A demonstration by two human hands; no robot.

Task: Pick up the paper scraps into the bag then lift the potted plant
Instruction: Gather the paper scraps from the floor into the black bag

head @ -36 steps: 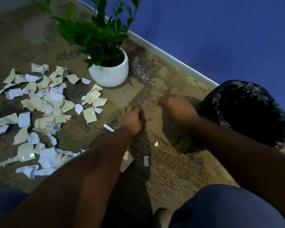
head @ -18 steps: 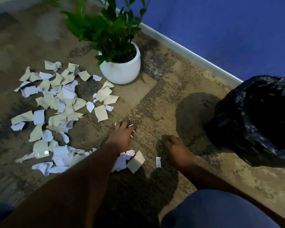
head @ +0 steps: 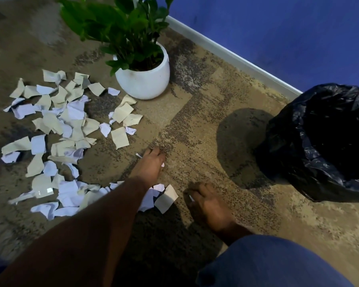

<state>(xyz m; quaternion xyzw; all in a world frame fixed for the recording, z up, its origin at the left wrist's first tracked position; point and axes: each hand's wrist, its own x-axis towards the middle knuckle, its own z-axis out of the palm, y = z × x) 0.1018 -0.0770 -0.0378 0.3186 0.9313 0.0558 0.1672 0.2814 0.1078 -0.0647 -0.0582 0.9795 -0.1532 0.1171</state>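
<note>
Several white and beige paper scraps (head: 71, 129) lie strewn over the carpet on the left. A potted plant (head: 145, 79) in a round white pot stands behind them. An open black bag (head: 323, 141) sits at the right. My left hand (head: 151, 164) is curled on the carpet over a small white scrap (head: 138, 155) whose ends poke out on both sides. Nearer me, my right hand (head: 207, 204) rests fingers-down on the carpet, its fingertips closed over a small white scrap (head: 191, 197). A beige scrap (head: 166, 198) lies between the two hands.
A blue wall with a white baseboard (head: 232, 52) runs diagonally behind the plant and bag. My knee in blue cloth (head: 267, 264) fills the lower right. Patterned brown carpet (head: 195, 121) spreads between the pot, my hands and the bag.
My right hand came back from beside the bag down to the carpet and now covers the small scrap there. My left hand stayed put and curled round its scrap.
</note>
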